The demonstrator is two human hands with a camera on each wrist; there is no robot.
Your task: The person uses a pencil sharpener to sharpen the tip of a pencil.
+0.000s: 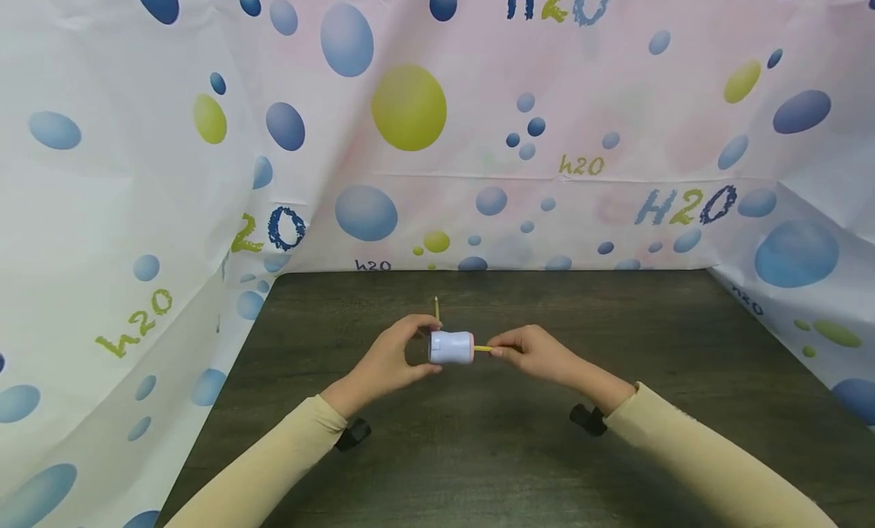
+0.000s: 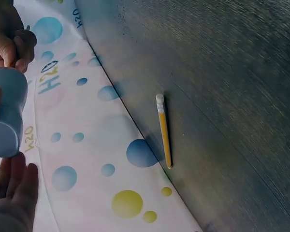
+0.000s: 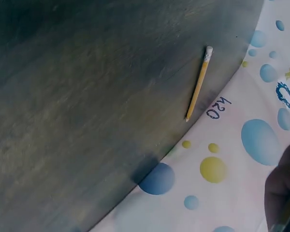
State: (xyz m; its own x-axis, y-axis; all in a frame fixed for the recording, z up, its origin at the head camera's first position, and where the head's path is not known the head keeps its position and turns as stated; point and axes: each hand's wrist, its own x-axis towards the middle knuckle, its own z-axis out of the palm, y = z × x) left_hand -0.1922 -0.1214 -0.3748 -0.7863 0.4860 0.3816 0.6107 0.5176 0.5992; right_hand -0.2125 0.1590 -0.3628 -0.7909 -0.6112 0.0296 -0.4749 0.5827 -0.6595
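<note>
just below the centre of the head view, the left hand point(image 1: 393, 357) was spread in a wide curve, gripping a pale cylinder point(image 1: 452, 347) between thumb and fingers. a loose pencil point(image 1: 437, 311) lay above it in that view, on the dark table point(image 1: 472, 452). the cylinder was held on its side between the hands, nearer the left, its long axis running left to right. a yellow pencil point(image 1: 482, 349) met its pinkish right end, almost in line with that axis; how deep it sat i could not tell. farthest right, the right hand point(image 1: 536, 355) pinched that pencil narrowly.
</note>
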